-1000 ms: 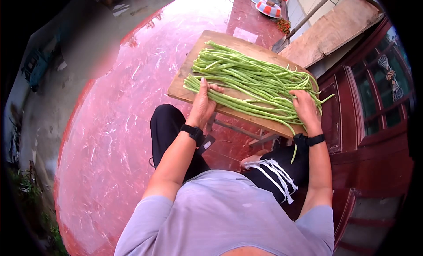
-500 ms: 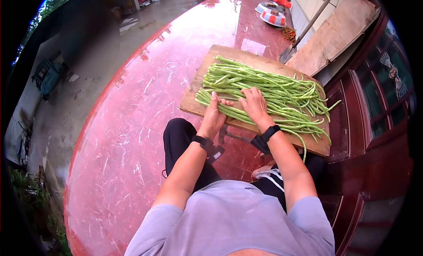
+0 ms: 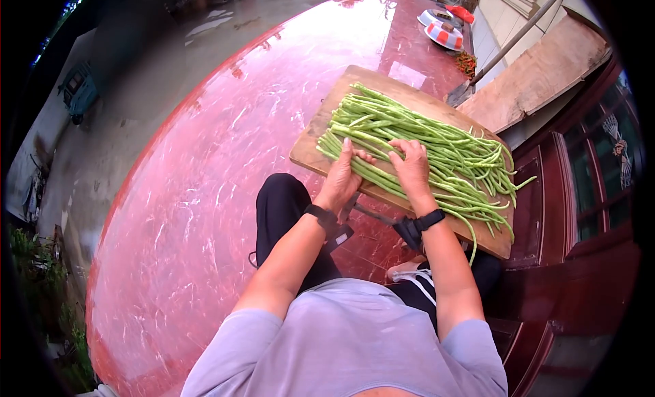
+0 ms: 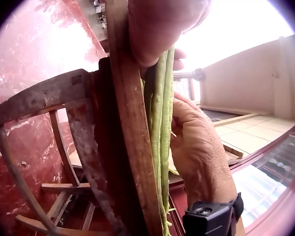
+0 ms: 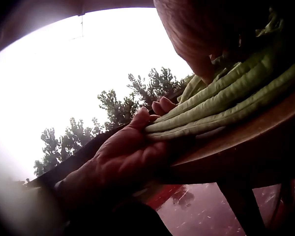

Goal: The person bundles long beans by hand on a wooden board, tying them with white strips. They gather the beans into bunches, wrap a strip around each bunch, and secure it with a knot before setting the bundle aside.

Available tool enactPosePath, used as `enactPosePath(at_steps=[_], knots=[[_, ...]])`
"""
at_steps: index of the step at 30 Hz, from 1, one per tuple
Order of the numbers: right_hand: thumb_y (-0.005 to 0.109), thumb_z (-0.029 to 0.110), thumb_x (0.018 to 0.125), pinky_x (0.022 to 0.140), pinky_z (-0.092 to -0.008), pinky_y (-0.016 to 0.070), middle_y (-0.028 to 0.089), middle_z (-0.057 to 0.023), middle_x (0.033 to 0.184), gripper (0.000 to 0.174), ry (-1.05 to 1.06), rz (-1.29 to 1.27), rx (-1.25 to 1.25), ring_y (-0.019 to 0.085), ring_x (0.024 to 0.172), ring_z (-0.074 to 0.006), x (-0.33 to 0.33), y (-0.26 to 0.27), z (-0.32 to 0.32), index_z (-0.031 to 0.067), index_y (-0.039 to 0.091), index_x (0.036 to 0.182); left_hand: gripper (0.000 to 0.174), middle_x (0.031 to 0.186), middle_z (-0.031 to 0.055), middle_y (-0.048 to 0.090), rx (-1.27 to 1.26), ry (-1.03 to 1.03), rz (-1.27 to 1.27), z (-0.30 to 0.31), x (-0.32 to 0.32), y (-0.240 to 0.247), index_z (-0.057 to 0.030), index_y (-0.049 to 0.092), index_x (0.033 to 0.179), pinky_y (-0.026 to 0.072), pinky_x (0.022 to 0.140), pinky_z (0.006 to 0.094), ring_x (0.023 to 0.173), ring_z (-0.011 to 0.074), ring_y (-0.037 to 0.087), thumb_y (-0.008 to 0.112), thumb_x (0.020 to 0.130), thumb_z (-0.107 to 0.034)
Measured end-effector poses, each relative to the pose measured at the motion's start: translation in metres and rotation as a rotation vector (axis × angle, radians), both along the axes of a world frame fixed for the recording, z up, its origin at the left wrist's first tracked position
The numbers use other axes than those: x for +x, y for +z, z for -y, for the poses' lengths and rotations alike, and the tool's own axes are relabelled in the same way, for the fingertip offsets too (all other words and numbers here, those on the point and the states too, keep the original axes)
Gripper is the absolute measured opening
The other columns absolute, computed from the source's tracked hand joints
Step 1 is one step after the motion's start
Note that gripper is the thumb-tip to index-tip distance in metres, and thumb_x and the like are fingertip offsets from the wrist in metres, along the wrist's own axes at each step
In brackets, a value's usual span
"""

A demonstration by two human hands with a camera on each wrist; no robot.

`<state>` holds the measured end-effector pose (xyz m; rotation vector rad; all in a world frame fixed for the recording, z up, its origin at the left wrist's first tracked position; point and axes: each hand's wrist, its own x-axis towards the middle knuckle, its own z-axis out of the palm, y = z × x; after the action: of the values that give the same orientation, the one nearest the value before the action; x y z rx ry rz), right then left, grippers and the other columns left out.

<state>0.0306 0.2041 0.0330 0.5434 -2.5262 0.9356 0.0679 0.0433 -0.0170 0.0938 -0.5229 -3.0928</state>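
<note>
A large spread of green long beans lies lengthwise on a wooden board. At the near left edge of the board my left hand holds the ends of a smaller front bundle, thumb on top. In the right wrist view, the fingers of the left hand curl round the bean ends. My right hand is just to the right, its fingers bent down onto the beans. From the left wrist view, the right hand sits close behind the bundle, its fingertips partly hidden.
The board rests on a wooden stool-like frame above a red marbled floor. A dark red door stands close on the right. Beyond the board are a leaning plank and basins. One bean dangles over the near edge.
My right hand has moved from the right end of the beans leftward to beside my left hand. The left hand keeps its hold on the front bundle. The head view has shifted.
</note>
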Motion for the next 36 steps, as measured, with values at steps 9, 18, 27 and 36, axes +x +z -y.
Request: enactPosePath(at_steps=[9,18,27,36], knots=[[0.070,0.012,0.082,0.085,-0.0386,0.0469,0.061,-0.0085,0.093,0.023,0.041,0.002,-0.103,0.055,0.096,-0.0278,0.034,0.006,-0.001,0.0121,0.072,0.105,0.059,0.129,0.0138,0.054,-0.141,0.026,-0.037,-0.001,0.007,0.010,-0.0070,0.040,0.137,0.0496,0.097,0.0380,0.110,0.0223,0.057,0.055,0.097,-0.047],[0.067,0.015,0.086,0.085,-0.0399,0.0476,0.060,-0.0088,0.094,0.023,0.072,0.037,0.044,0.056,0.095,-0.0286,0.039,-0.003,-0.008,0.0122,0.072,0.108,0.057,0.130,0.0130,0.051,-0.124,0.024,-0.062,-0.003,0.014,0.021,-0.0112,0.036,0.141,0.0470,0.103,0.0394,0.120,0.0261,0.053,0.053,0.098,-0.045],[0.069,0.030,0.085,0.077,-0.0413,0.0498,0.065,-0.0093,0.090,0.024,0.173,0.073,0.216,0.063,0.090,-0.0303,0.037,0.011,-0.033,0.0124,0.072,0.102,0.026,0.083,0.0011,0.057,-0.082,-0.016,-0.040,0.001,-0.003,-0.009,-0.0119,0.055,0.099,0.0516,0.097,0.0405,0.088,0.0169,0.060,0.058,0.097,-0.038],[0.070,0.017,0.076,0.077,-0.0406,0.0479,0.067,-0.0064,0.087,0.020,-0.018,0.033,0.420,0.064,0.085,-0.0287,0.030,0.034,-0.149,0.0141,0.069,0.096,0.028,0.081,0.0024,0.057,-0.044,-0.021,-0.090,0.002,-0.004,-0.007,-0.0121,0.053,0.087,0.0487,0.100,0.0449,0.085,0.0190,0.058,0.058,0.097,-0.038]])
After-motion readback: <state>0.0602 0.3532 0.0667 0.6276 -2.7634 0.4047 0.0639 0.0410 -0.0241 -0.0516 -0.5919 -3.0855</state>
